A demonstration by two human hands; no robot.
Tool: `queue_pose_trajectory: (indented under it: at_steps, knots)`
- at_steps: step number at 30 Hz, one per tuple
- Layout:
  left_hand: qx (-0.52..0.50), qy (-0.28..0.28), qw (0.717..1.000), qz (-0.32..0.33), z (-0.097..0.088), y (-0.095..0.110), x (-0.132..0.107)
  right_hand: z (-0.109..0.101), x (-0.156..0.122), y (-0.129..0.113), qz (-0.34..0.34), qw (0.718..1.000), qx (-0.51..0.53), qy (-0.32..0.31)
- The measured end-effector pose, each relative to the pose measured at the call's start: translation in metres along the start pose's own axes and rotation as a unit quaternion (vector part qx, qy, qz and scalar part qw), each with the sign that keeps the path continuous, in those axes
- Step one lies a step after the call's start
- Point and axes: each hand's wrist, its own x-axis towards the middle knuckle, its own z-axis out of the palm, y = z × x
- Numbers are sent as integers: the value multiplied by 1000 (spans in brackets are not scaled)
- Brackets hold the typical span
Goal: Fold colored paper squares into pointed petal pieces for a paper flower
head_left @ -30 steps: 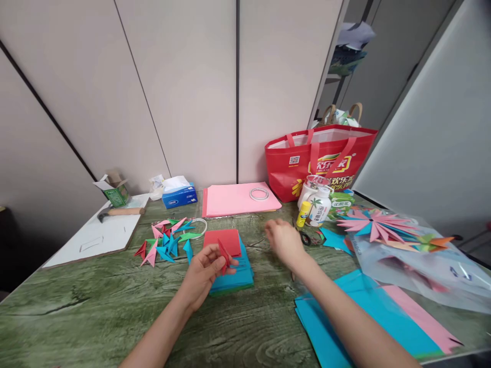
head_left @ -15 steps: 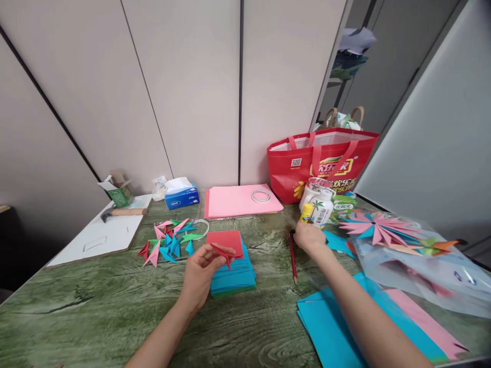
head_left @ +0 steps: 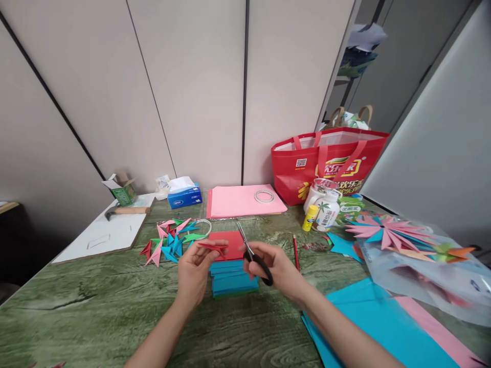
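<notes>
My left hand (head_left: 195,268) pinches a small folded red paper piece (head_left: 213,247) between thumb and fingers. In my right hand (head_left: 274,266) is a pair of scissors (head_left: 245,240) with black handles, its metal blades pointing up and away from me. Both hands hover close to a stack of square papers, a red sheet (head_left: 230,240) on top and blue paper (head_left: 235,281) below. Left of the stack lies a pile of folded paper pieces (head_left: 174,245) in pink, red, blue and green. A red pencil (head_left: 295,251) rests right of my right hand.
At the back are a tissue box (head_left: 184,197), pink paper sheets (head_left: 233,200) and a red shopping bag (head_left: 291,174). A glue stick (head_left: 310,218) stands by a white bottle (head_left: 327,214). A hammer (head_left: 130,210) lies on a white board (head_left: 95,240); large blue sheets (head_left: 356,317) lie front right.
My right hand has come back from beside the glue stick and pencil, moving left with the scissors in it. My left hand still holds the folded red paper, now turned flatter.
</notes>
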Motion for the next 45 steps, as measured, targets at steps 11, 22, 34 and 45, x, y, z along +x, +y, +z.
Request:
queue_pose_trajectory:
  at_steps: [11,22,34,45]
  knots:
    - [24,-3,1000,-2,2,0,-2,16,-18,16,167,901,336,-215]
    - [92,40,992,80,4,2,-6,21,-20,14,175,887,369,-218]
    - [77,41,982,165,4,-3,-9,21,-21,17,197,870,391,-228]
    - [105,41,974,198,3,-6,-13,29,-21,23,137,901,364,-190]
